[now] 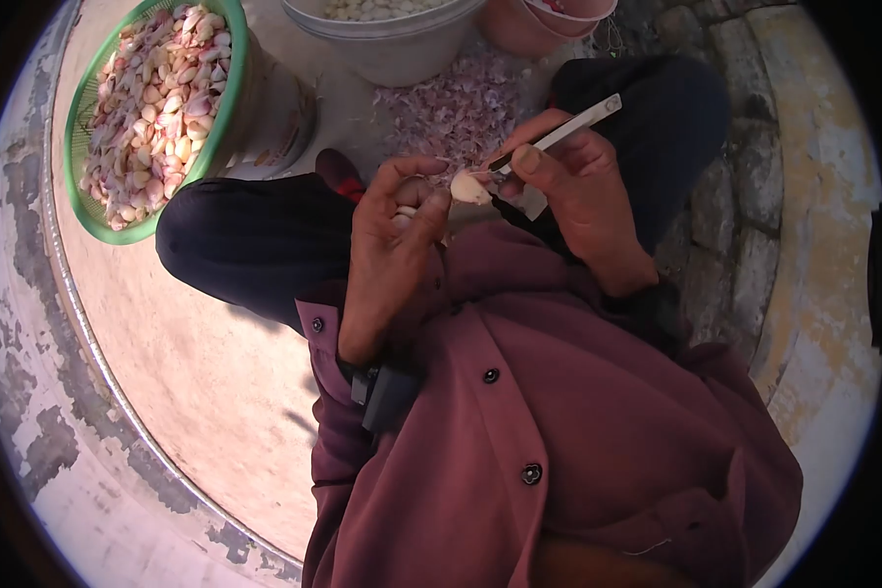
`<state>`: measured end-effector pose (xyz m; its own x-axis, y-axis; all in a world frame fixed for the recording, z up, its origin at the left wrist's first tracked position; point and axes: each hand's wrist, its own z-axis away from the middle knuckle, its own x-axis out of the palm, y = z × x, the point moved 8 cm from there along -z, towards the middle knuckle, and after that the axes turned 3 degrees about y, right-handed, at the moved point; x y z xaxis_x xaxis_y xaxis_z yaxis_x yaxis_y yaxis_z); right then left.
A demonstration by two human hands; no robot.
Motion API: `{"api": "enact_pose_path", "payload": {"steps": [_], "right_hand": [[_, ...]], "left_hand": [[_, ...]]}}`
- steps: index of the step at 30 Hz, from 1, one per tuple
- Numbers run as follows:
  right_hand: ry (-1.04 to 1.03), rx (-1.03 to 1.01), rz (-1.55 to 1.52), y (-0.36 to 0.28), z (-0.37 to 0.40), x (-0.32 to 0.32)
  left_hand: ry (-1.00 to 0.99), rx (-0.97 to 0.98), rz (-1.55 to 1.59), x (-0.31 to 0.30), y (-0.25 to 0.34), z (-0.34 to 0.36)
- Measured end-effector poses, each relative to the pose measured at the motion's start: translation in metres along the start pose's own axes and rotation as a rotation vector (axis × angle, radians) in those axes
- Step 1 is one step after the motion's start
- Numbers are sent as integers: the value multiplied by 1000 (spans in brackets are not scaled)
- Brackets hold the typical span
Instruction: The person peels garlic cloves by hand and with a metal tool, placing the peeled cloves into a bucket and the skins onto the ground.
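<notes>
Between my two hands is a pale garlic clove, pinched at the fingertips of my left hand. More whitish cloves show in the curled fingers and palm of that hand. My right hand is closed around a small knife with a light handle, which points up to the right. The blade end is close to the clove, partly hidden by my fingers. Below the hands, on the ground, lies a heap of purplish garlic skins.
A green basket full of unpeeled-looking cloves stands at the upper left, over a bucket. A whitish tub with pale cloves is at the top, beside a pink bucket. Dark-trousered knees flank the hands.
</notes>
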<state>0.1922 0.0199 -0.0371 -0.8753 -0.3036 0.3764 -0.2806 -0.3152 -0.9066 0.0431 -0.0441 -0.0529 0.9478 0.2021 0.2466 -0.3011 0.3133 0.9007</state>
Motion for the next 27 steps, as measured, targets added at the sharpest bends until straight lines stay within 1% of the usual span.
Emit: {"api": "enact_pose_path", "payload": {"steps": [1,3,4,6,7,9,10,12,13,15,16,18,20,22,23,25,27], "right_hand": [[7,2,-2,0,-1,1],[-55,-73,77,-7,-3,8],[-56,-69,74,-3,-5,10],[-131,-182,148,-2,-5,18],[-132,-179,146,-2,-5,19],[-87,-154,137,-3,-6,17],[-86,-152,137,-5,-8,15],[-44,-46,26,-1,-14,7],[-44,-41,23,1,-12,10],[-149,-33,-1,6,-4,23],[-123,-141,165,6,-7,16],[-91,-148,137,5,-9,12],[-64,-151,98,5,-10,10],[-80,-217,88,-2,-9,12],[-77,-219,87,-4,-9,12],[-90,-200,156,-6,-9,14],[-118,-227,196,-5,-9,13]], "left_hand": [[-4,-7,-2,-7,1,-2],[-122,-160,363,-7,-2,-1],[-118,-163,362,-4,0,0],[-46,-124,258,3,6,2],[-43,-126,257,5,5,4],[37,-61,126,2,7,4],[38,-64,127,4,0,3],[4,55,100,7,-5,1],[7,50,99,6,-5,2],[-60,-186,296,13,-17,3],[-66,-190,297,13,-17,3],[-14,-266,342,7,-23,4],[3,-260,340,6,-18,3],[15,-255,332,3,-15,2],[23,-231,342,3,-12,1],[26,-209,355,3,-10,-1],[3,-133,375,6,-3,-1]]}}
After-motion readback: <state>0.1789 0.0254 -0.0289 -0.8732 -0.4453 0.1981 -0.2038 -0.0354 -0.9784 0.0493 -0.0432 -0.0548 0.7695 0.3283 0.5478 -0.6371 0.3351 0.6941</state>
